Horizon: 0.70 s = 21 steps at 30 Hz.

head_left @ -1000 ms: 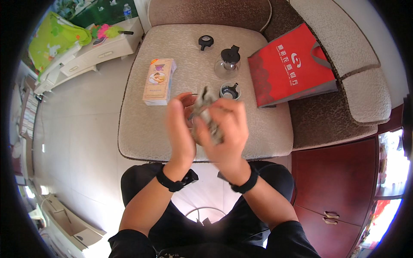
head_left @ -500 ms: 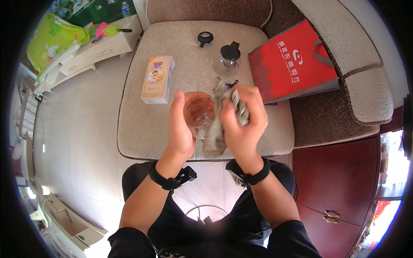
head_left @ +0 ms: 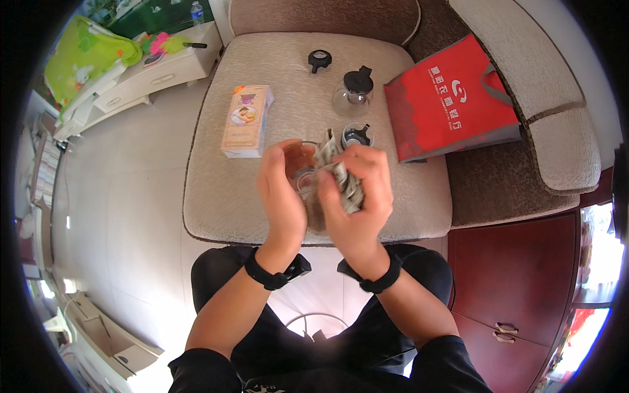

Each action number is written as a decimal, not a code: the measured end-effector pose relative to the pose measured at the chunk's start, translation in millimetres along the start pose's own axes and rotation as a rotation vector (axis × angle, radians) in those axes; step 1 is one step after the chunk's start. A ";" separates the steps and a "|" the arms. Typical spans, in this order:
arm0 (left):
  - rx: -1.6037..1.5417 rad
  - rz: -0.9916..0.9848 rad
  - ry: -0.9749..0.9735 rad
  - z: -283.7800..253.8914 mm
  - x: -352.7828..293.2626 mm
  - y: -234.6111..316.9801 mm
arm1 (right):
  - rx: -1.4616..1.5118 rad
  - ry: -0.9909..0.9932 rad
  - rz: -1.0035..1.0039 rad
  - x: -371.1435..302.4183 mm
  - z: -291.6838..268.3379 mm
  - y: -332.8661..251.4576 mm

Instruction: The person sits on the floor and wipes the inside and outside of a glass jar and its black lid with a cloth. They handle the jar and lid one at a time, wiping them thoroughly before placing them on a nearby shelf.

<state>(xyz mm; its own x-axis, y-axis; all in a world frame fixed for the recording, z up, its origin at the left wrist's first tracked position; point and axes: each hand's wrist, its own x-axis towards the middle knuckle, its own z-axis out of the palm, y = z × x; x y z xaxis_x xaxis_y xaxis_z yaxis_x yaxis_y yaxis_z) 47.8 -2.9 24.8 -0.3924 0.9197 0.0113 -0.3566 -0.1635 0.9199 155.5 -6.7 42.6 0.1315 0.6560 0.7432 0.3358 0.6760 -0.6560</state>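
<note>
My left hand [head_left: 280, 196] is wrapped round a clear glass vessel [head_left: 301, 171], tilted with its mouth toward the right. In my right hand [head_left: 367, 190] is a bunched, grey-beige patterned cloth [head_left: 327, 152], pressed against the glass. The cloth and fingers hide much of the vessel. Just beyond my right hand lies a small clear round piece with a black part [head_left: 357, 135]. Farther back stands a clear glass pot with a black lid [head_left: 358, 82]. A separate black round lid [head_left: 319, 60] rests behind it to the left.
A beige cushioned seat [head_left: 226, 196] lies under everything. On its left stands a cream-coloured box [head_left: 246, 123]; on its right leans a red paper bag [head_left: 445, 98]. Dark red cabinet doors [head_left: 514, 275] are at the lower right, and a white low cabinet [head_left: 157, 78] is at far left.
My hands have drawn closer together, the right one moving left with the cloth toward the glass vessel. The small piece with the black part now shows more fully beyond the cloth.
</note>
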 end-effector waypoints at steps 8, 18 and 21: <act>0.010 -0.034 -0.104 -8.7 3.9 0.8 | 0.021 0.021 -0.070 8.0 -1.0 9.8; 0.109 -0.107 -0.376 -2.7 -7.2 9.7 | 0.103 0.121 0.516 7.2 -11.9 26.1; 0.141 -0.101 -0.234 -4.0 -0.1 -4.2 | 0.111 0.113 0.538 5.0 -9.6 26.9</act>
<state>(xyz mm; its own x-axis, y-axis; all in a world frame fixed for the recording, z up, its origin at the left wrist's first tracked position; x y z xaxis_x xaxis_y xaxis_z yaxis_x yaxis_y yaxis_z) 46.0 -3.7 19.4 -0.1493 0.9888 -0.0080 -0.2561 -0.0308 0.9662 174.1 11.6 29.9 0.3583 0.8822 0.3055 0.0947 0.2912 -0.9520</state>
